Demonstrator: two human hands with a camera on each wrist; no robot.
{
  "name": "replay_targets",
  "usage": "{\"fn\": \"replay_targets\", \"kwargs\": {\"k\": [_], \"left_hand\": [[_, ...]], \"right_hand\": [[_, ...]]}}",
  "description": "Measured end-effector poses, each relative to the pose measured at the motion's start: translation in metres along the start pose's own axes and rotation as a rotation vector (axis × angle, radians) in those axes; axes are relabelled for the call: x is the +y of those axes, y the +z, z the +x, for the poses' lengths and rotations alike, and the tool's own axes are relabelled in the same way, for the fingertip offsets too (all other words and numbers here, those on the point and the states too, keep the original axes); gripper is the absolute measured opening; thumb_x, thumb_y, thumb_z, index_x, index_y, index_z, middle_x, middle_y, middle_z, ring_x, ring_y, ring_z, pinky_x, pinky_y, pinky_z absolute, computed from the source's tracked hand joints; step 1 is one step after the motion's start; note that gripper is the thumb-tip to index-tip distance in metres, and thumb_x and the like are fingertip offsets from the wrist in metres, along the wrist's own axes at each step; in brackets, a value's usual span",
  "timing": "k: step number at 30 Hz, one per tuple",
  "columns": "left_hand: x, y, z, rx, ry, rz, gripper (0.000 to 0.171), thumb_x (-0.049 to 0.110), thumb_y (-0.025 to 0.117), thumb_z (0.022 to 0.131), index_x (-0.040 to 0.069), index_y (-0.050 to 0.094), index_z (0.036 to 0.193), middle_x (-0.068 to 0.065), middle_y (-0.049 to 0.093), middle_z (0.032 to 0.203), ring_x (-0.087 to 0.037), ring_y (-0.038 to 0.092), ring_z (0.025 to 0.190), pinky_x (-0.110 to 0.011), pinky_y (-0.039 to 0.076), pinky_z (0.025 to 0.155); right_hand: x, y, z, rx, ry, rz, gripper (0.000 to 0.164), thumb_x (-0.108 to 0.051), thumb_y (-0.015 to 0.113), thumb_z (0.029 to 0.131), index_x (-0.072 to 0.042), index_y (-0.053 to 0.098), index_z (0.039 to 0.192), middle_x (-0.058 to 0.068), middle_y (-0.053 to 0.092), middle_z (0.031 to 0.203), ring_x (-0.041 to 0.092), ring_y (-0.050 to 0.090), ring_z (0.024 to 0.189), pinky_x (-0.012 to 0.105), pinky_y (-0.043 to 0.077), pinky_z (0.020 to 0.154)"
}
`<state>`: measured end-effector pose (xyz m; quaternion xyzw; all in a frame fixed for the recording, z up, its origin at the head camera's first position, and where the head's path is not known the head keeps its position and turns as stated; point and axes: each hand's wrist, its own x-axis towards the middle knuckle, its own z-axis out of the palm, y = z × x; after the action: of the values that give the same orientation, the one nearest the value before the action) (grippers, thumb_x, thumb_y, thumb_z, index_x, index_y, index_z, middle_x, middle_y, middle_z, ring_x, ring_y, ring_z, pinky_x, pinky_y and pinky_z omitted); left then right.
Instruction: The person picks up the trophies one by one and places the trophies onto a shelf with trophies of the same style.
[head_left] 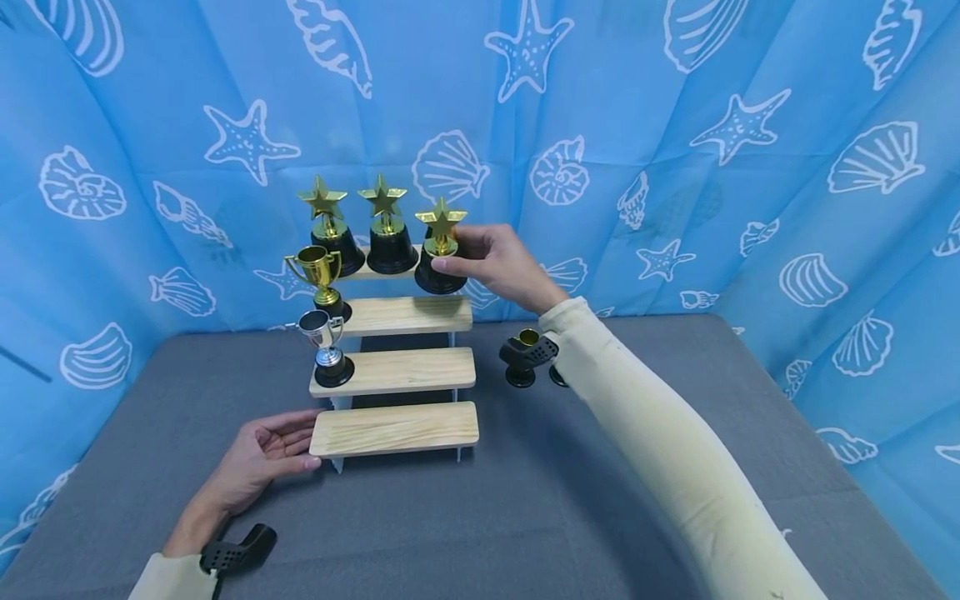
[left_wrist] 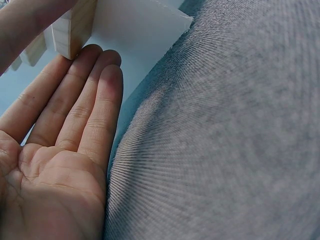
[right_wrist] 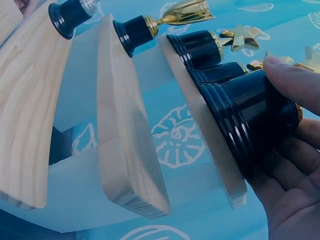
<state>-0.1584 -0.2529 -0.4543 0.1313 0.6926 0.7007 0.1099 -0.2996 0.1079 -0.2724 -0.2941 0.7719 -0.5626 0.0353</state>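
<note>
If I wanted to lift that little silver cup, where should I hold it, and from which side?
I'd grip the silver cup by its black base, reaching from the front right. It stands upright near the left end of its shelf, with bare wood to its right and the gold cup behind, one step higher. The wide, round base should suit curled fingers.

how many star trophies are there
3: left trophy and middle trophy on the top shelf, right trophy at its right end in the right hand. A black base by the right sleeve, top hidden, could be another.
</note>
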Motion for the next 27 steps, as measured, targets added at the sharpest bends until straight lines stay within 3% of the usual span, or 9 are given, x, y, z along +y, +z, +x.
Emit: {"fn": "replay_targets", "kwargs": {"k": [9,27], "left_hand": [[-0.002,-0.002,0.001,-0.047,0.058,-0.046,0.066,-0.017,0.069,0.085,-0.022,0.037,0.142,0.003,0.067,0.128,-0.013,0.065,0.118,-0.028,0.054,0.101],[-0.002,-0.002,0.001,-0.032,0.052,-0.031,0.068,-0.016,0.07,0.084,-0.024,0.035,0.141,0.004,0.067,0.127,-0.011,0.065,0.117,-0.027,0.054,0.1]], "right_hand": [[0.002,-0.001,0.004,0.015,0.035,0.021,0.042,-0.02,0.074,0.096,-0.004,0.064,0.133,0.009,0.072,0.115,0.021,0.069,0.106,0.033,0.058,0.096],[0.005,-0.005,0.012,0.016,0.071,-0.003,0.05,-0.023,0.072,0.097,-0.004,0.058,0.141,0.009,0.072,0.118,0.018,0.068,0.11,0.033,0.056,0.099]]}}
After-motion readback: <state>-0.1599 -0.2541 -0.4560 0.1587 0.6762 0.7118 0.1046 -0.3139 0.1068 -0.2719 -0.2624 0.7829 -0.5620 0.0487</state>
